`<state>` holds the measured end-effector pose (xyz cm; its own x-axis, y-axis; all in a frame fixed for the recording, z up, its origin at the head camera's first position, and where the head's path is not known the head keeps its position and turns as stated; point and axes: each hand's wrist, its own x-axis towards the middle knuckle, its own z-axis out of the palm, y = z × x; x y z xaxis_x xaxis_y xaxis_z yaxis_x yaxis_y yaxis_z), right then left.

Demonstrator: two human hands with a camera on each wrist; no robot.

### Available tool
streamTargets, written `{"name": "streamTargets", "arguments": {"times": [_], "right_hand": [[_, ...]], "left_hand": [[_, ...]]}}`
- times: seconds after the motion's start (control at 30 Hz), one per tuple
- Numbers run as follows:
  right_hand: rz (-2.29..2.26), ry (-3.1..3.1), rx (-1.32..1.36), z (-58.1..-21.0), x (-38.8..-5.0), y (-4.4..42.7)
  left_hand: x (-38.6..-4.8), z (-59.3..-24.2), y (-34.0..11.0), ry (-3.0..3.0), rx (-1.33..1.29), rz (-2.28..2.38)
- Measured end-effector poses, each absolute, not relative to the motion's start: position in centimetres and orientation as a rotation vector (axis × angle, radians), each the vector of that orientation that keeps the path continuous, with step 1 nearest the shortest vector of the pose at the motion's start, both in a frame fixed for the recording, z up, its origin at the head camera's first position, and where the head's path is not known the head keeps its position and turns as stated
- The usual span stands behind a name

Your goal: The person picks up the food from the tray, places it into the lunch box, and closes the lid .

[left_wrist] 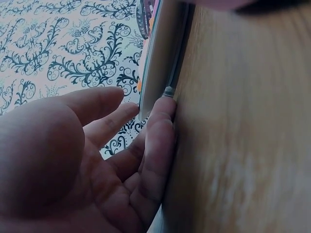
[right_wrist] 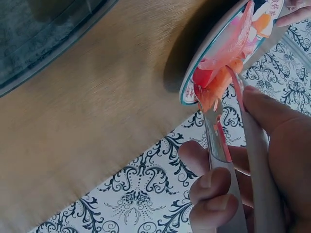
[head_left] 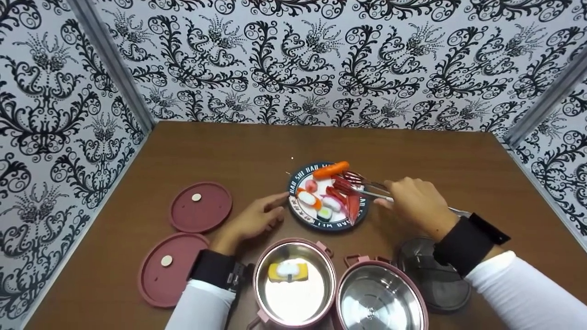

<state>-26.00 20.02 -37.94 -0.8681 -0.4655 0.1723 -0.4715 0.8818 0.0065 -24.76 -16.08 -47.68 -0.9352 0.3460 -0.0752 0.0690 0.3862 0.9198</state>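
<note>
My right hand (head_left: 415,201) grips metal tongs (head_left: 377,192), whose tips are over the right side of a dark-rimmed plate (head_left: 337,226), at the red pieces. In the right wrist view the fingers wrap both arms of the tongs (right_wrist: 260,170). The plate holds an orange sausage-like piece (head_left: 331,170), a pink ball (head_left: 311,185), sushi pieces (head_left: 309,198) and several red pieces (head_left: 353,207). My left hand (head_left: 254,219) is at the plate's left edge, its fingers loosely bent; in the left wrist view fingertips touch or nearly touch the plate's rim (left_wrist: 159,63).
Nearest me stand two pink pots: the left pot (head_left: 257,293) holds a yellow-and-white piece, the right pot (head_left: 424,316) shows bare metal inside. Two pink lids (head_left: 208,215) lie at the left. A dark translucent lid (head_left: 435,284) lies right of the pots, partly under my right wrist.
</note>
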Motion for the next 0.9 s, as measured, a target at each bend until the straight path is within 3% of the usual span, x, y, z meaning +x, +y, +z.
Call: {"name": "streamTargets", "arguments": {"times": [0.9], "right_hand": [[0.089,-2.829,0.819,-36.2,-24.5,21.1]], "left_hand": [[-24.8,-47.6,-16.0,2.376,0.377,1.592]]}}
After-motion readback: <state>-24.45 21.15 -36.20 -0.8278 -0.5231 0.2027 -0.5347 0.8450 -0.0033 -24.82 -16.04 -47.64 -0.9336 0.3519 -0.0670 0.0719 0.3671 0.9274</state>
